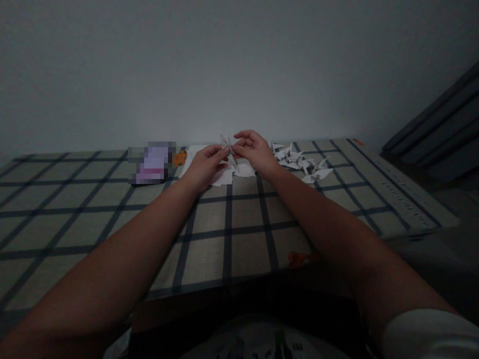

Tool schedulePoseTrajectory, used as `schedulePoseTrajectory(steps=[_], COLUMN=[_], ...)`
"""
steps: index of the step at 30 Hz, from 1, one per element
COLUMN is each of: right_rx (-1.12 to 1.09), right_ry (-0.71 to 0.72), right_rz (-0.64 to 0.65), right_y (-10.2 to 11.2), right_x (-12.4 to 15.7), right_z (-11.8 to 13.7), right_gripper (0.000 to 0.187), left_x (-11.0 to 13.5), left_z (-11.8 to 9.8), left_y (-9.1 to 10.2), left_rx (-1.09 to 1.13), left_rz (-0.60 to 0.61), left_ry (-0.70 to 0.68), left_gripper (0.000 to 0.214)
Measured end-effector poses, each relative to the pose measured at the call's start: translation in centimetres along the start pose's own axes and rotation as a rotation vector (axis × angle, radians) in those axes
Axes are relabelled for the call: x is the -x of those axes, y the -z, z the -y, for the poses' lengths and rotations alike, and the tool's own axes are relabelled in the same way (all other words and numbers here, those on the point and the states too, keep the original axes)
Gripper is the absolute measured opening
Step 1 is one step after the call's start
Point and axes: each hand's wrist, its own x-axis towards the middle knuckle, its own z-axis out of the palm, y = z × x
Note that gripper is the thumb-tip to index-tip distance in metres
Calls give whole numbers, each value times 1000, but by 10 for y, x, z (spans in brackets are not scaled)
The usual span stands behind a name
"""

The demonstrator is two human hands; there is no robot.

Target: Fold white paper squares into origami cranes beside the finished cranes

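Observation:
Both my hands meet at the far side of a checked tablecloth (pixel 224 224), near the wall. My left hand (pixel 204 164) and my right hand (pixel 254 149) each pinch a small white folded paper figure (pixel 229 147) between their fingertips, held just above the cloth. Under the hands lie flat white paper sheets (pixel 224 175). Just right of my right hand lies a heap of several finished white paper cranes (pixel 301 163).
A blurred purple and grey object (pixel 152 162) lies left of the paper, with a small orange thing (pixel 180 158) beside it. A plain wall rises right behind the table. The table's right edge (pixel 411 194) drops off toward dark slatted furniture (pixel 437 139).

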Motion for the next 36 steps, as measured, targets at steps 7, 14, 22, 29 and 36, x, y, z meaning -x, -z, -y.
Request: schedulePoseTrajectory(steps=[7,14,22,29,36], right_rx=[-25,21,132,528,617], right_ry=[-12,-18,4,228,284], right_rz=[29,60,0,-120,-63], right_y=[0,1,6,5,8], right_x=[1,-1,-4,1,5], right_z=[-2,-7,-8,0,9], right_gripper=[26,32,26,14,3], left_x=[-4,-5,0,-1,2], left_z=[2,9,2,3,4], left_y=[3,7,2,2,0], left_rx=[-107,-160,-105,-221,-142], left_rz=[-91,-119,-63,-172,-95], left_ry=[-60,-121,-65,-99,-99], left_gripper=[35,30,29,36,39])
